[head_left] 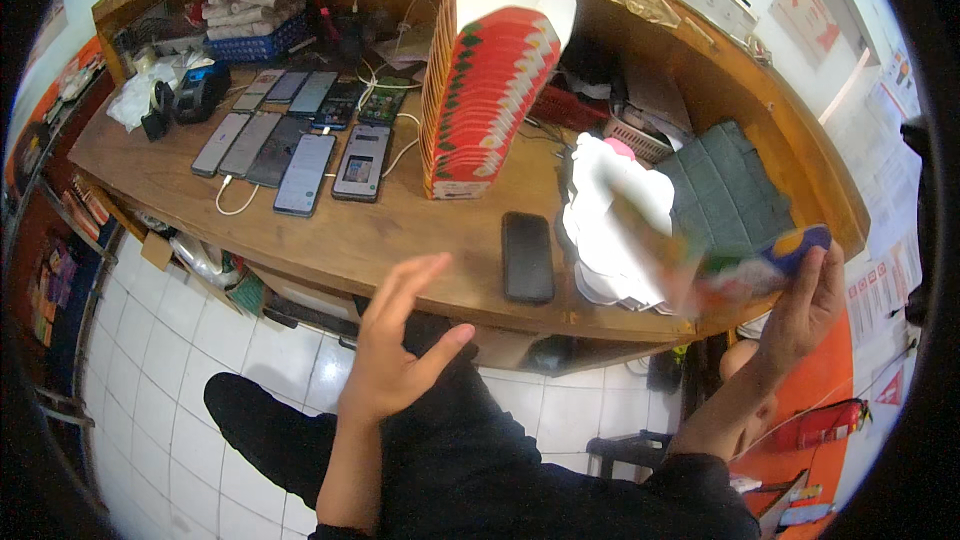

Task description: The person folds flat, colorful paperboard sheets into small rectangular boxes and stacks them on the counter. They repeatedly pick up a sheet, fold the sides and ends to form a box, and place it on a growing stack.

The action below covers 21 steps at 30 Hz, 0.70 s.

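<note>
My left hand [405, 340] hovers over my lap just off the desk's front edge, thumb and fingers apart, holding nothing. At the right, my right hand [808, 305] grips the end of a colourful, flexible-looking packet [795, 248], blue and yellow at that end. The rest of it is smeared by motion, so its exact kind is unclear. Beneath and beside it lies a white stack with scalloped edges [610, 225]. A black smartphone [527, 257] rests on the desk between my hands. Behind it stands a tall nested stack of red patterned paper food boxes [490, 100] with white flaps.
Several smartphones [304, 175], some on white charging cables, cover the left of the wooden desk [440, 230]. A blue basket [255, 44] of rolled items and a dark card-machine-like device [200, 90] sit behind them. A dark green quilted piece [725, 185] lies at right.
</note>
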### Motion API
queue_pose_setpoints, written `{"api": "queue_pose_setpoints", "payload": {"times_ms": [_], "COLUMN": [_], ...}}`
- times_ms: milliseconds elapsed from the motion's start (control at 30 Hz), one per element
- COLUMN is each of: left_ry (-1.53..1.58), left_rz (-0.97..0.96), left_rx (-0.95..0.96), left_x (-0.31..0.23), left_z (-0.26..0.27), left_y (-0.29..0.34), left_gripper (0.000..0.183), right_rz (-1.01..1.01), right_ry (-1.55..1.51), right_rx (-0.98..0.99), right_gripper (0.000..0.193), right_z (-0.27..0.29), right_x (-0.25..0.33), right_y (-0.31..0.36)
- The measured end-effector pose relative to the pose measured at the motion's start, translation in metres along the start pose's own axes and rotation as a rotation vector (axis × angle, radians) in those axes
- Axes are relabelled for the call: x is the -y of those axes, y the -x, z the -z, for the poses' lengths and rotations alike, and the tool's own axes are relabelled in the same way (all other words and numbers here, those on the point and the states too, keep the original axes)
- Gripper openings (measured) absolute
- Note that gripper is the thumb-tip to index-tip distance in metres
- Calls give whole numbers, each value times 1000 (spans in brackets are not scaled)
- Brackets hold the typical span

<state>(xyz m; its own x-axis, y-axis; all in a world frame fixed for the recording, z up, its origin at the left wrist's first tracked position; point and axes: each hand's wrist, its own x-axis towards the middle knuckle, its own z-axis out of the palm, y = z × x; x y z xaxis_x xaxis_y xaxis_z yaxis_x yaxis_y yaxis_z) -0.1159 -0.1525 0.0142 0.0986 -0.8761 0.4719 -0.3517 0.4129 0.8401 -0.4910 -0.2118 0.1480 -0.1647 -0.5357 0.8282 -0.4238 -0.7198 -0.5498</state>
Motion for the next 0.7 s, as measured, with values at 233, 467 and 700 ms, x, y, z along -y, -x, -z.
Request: {"api": "queue_pose_setpoints", "payload": {"times_ms": [233,467,700], "left_ry": [40,-53,-399], "left_rz": [178,236,347], "left_rx": [499,255,228], "left_x": [-60,-74,-62], "left_z": [38,65,86], "left_y": [28,52,45], "left_gripper": [40,32,29], "right_rz": [-438,-587,209], "right_ry": [-280,-572,-171], "right_rx": [644,666,836], "right_gripper": [31,20,50], "right_z": [-117,-219,-227], "right_x": [28,-2,27], "right_y": [47,97,129]}}
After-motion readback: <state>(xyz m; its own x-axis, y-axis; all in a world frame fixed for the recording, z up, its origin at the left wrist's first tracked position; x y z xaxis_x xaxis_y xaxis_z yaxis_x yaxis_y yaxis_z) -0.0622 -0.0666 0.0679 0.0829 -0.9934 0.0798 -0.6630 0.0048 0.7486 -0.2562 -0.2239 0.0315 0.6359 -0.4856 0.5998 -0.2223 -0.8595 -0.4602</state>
